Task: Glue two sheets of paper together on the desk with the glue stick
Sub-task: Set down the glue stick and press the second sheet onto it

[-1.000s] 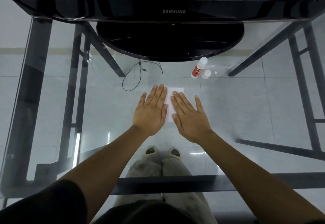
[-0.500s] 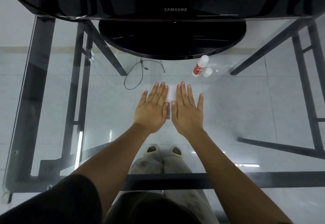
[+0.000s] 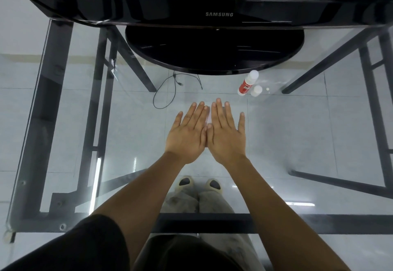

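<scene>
My left hand (image 3: 188, 134) and my right hand (image 3: 226, 134) lie flat, palms down, side by side on the glass desk (image 3: 287, 132), thumbs touching. They press on white paper (image 3: 209, 117), of which only a thin strip shows between the index fingers. How many sheets lie there cannot be told. The glue stick (image 3: 247, 82), white with a red label, lies on its side at the back right, well beyond my fingertips. Its white cap (image 3: 256, 90) stands beside it.
A black Samsung monitor (image 3: 217, 14) on a round black stand (image 3: 214, 53) fills the back of the desk. Under the glass I see the black desk frame, a thin cable (image 3: 170, 87) on the tiled floor, and my legs and shoes.
My right hand has slid left over the paper until it lies against my left hand. The paper, earlier visible as a white rectangle, is now almost wholly covered.
</scene>
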`<state>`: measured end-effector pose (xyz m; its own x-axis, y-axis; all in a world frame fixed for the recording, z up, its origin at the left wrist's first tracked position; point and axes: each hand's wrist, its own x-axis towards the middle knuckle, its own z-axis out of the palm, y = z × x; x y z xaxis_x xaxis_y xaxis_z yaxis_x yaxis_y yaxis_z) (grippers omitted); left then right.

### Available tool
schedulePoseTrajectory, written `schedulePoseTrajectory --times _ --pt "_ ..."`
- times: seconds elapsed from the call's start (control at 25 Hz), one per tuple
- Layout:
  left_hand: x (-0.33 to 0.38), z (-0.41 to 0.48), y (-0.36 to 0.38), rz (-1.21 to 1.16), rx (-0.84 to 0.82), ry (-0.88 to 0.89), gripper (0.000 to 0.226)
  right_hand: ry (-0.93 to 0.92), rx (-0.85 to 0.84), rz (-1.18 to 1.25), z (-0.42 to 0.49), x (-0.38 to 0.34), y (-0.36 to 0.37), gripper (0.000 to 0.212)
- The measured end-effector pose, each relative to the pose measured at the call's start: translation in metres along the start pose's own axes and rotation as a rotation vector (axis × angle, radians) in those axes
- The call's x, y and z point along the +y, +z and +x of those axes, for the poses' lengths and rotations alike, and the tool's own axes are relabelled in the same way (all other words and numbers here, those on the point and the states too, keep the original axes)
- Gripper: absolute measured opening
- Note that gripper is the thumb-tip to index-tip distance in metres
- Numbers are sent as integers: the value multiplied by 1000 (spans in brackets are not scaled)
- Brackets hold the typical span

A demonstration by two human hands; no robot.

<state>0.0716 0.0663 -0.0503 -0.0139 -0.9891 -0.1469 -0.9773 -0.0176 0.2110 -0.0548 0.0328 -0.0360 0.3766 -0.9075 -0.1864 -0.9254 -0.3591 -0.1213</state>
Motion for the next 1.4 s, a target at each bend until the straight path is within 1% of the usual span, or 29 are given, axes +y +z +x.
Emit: schedulePoseTrajectory --times 0.04,0.08,0.2,0.28,0.36,0.44,0.56,0.68,0.76,0.96,1.16,1.2,1.28,1.4 --pt "0 0 0 0 0 0 53 -44 -19 -13 0 6 -1 56" --pt "0 0 0 -1 -3 1 54 -49 -25 -26 0 16 -1 56" --pt "-1 1 1 -1 -28 1 56 -7 -33 -79 -5 39 -1 56" --pt "-1 1 0 -3 -32 2 57 -13 -44 -76 -7 42 -2 58" --pt "-1 1 1 -2 -35 5 57 -64 -57 -42 -7 43 -2 58" --pt "-1 1 2 9 -29 10 56 -171 -81 -68 -5 48 -3 59" --pt "-2 2 2 18 -39 6 56 -261 -156 -79 2 60 -7 69" --pt "-3 3 2 51 -64 13 56 -283 -235 -48 7 66 -10 80" --pt "-6 4 -1 127 -72 67 55 -281 -239 -41 7 67 -11 81" --pt "-25 1 -10 252 -109 275 56 -288 -231 -62 7 65 -14 81" --pt "-43 -16 -17 324 -66 582 56 -275 -249 -48 8 64 -16 84" --pt "-44 -19 -17 328 -57 611 57 -269 -254 -34 9 63 -15 83" --pt "-45 -22 -15 324 -41 607 57 -249 -246 4 9 63 -12 80" --pt "-45 -22 -13 340 -35 588 58 -200 -184 56 5 57 -7 75"
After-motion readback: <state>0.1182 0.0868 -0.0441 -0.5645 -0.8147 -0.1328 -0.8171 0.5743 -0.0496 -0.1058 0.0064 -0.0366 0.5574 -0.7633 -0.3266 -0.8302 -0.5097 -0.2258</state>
